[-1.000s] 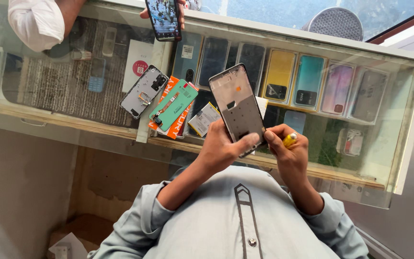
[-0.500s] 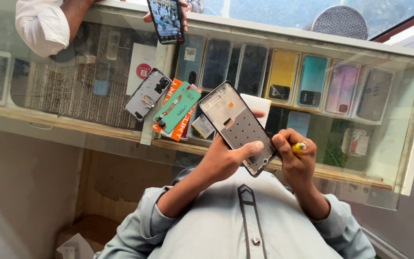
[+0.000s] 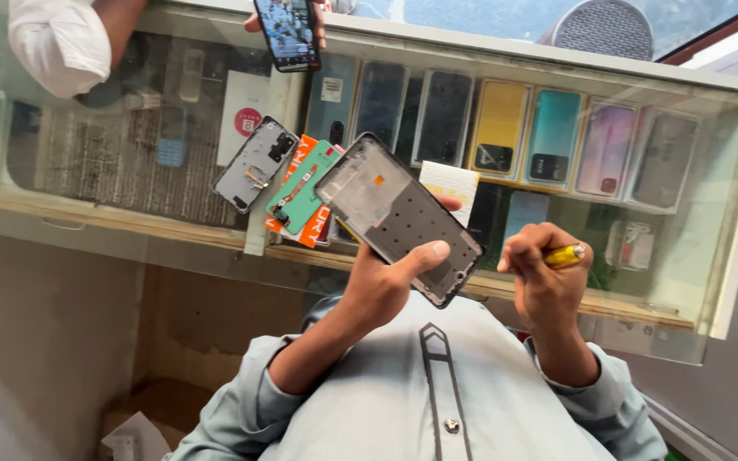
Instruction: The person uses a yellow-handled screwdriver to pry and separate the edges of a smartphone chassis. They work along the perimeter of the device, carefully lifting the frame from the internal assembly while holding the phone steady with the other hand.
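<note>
Your left hand (image 3: 386, 286) is closed around the lower end of an opened phone frame (image 3: 407, 218), thumb pressed across its dark inner face, holding it tilted above the glass counter (image 3: 711, 256). The frame is flat, rectangular and round-cornered, with a pale metal plate at its upper end. Your right hand (image 3: 544, 277) is curled tight on a small yellow-handled tool (image 3: 564, 255), just beside the frame, not touching it. A grey back cover (image 3: 254, 164) and orange and green packets (image 3: 305, 192) lie on the glass.

Opened phone (image 3: 403, 218) in left hand (image 3: 377, 286)
</note>
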